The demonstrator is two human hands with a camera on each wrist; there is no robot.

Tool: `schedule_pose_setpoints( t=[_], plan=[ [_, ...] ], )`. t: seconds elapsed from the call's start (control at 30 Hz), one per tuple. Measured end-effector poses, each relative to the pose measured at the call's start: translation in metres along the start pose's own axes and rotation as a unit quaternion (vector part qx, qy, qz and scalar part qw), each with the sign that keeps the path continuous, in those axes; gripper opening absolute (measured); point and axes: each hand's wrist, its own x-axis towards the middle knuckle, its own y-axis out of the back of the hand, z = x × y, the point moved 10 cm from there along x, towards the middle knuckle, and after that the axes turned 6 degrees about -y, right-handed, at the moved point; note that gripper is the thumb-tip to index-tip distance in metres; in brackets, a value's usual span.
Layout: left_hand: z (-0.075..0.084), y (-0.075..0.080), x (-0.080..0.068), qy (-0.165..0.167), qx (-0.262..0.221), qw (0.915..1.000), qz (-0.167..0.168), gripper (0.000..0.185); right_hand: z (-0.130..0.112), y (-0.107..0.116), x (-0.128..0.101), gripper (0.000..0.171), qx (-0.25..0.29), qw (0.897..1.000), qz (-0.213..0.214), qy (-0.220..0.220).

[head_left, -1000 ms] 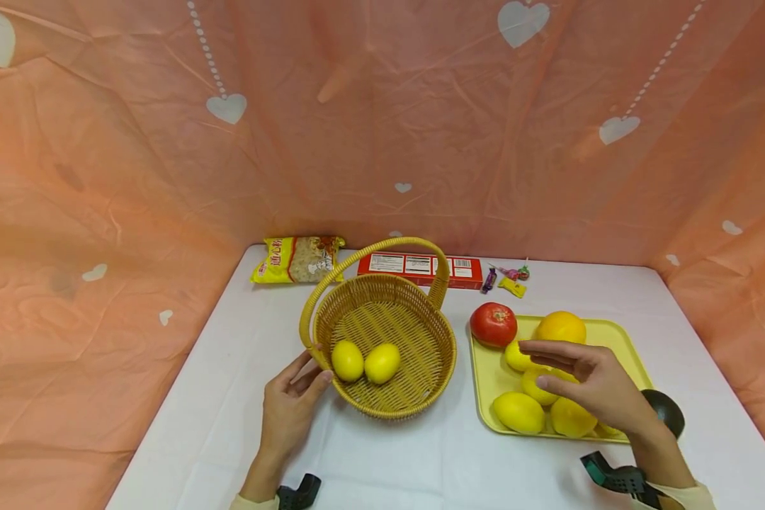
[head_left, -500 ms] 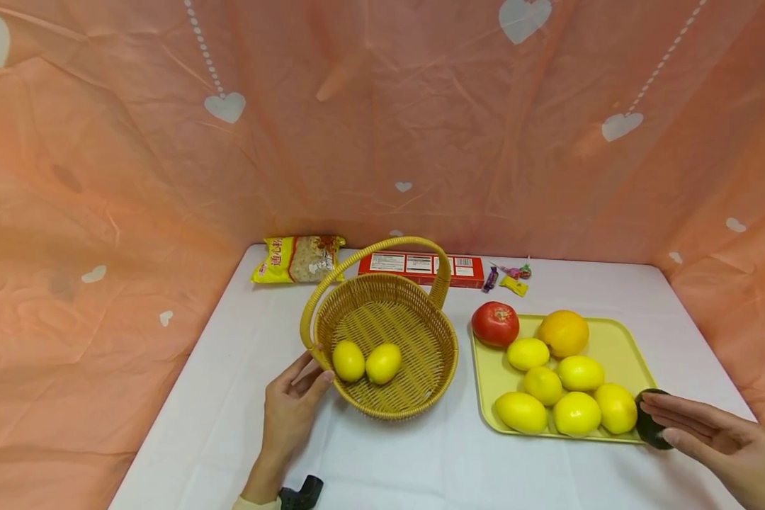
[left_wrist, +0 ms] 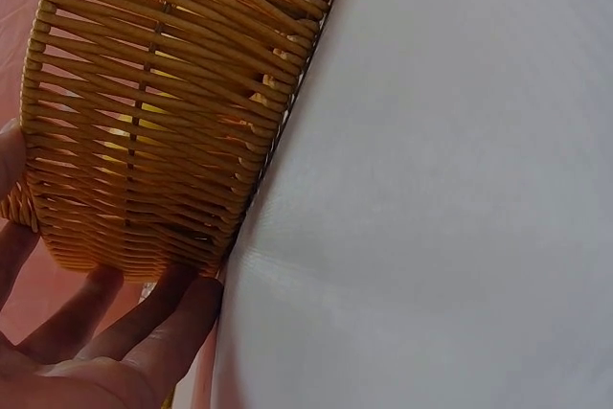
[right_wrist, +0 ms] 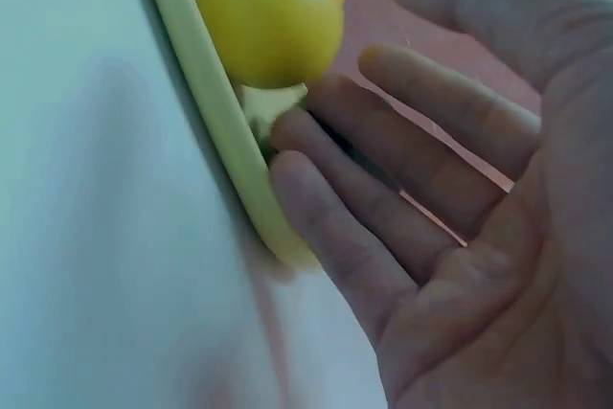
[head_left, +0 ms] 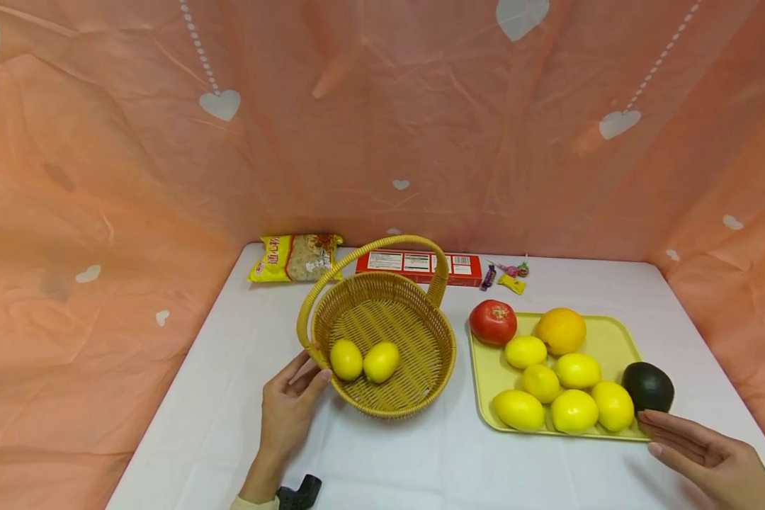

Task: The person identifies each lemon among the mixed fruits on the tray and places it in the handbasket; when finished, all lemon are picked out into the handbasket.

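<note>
In the head view my left hand (head_left: 289,411) holds the left side of a round woven basket (head_left: 421,319), near the foot of its arched handle. The left wrist view has its fingers against the wicker wall (left_wrist: 172,141) and the thumb by the rim. Two lemons (head_left: 380,362) lie in the basket. My right hand (head_left: 714,457) is spread with nearly straight fingers at the tray's front right corner, close below a dark avocado (head_left: 647,387). That avocado sits at the right edge of the yellow tray (head_left: 612,340). Several lemons (head_left: 574,411) and an orange (head_left: 561,331) lie on the tray.
A red round fruit (head_left: 493,322) sits at the tray's back left corner. Behind the basket lie a yellow food packet (head_left: 296,258), a long red box (head_left: 382,263) and small wrapped sweets (head_left: 511,284). A pink curtain (head_left: 382,127) surrounds the white table (head_left: 408,467).
My right hand has gone from above the lemons to the tray's front right corner. The avocado has shifted back and slightly left along the tray's edge. My left hand stays at the basket.
</note>
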Motion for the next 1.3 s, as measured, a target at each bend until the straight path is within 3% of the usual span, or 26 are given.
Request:
schedule_pose_setpoints(
  t=[0.27,0.47,0.7,0.83,0.97,1.07,1.2,1.3],
  plan=[
    [0.006,-0.004,-0.005,0.006,0.006,0.9999,0.014,0.059,-0.026,-0.010,0.016,0.066,-0.048,0.997,0.024,0.057],
    [0.014,-0.013,-0.024,-0.007,-0.001,0.9990,0.044,0.070,-0.042,-0.016,0.017,0.053,-0.002,0.993,0.034,0.114],
    [0.016,-0.022,-0.048,-0.030,-0.045,0.9955,0.077,0.080,-0.038,-0.020,0.020,0.061,-0.015,0.994,0.062,0.086],
    [0.018,-0.025,-0.056,-0.052,-0.051,0.9942,0.079,0.068,-0.036,-0.019,0.021,0.064,-0.015,0.995,0.076,0.068],
    [0.025,-0.026,-0.057,-0.096,-0.053,0.9910,0.077,0.058,-0.039,-0.015,0.019,0.065,-0.006,0.994,0.090,0.063],
    [0.027,-0.027,-0.056,-0.110,-0.057,0.9894,0.075,0.053,-0.046,-0.007,0.018,0.061,0.019,0.993,0.100,0.061],
    [0.022,-0.027,-0.055,-0.091,-0.049,0.9910,0.085,0.049,-0.079,-0.004,0.019,0.056,0.070,0.986,0.086,0.125],
    [0.019,-0.026,-0.053,-0.081,-0.046,0.9911,0.095,0.047,-0.116,-0.014,0.017,0.055,0.113,0.971,0.034,0.209]
  ],
)
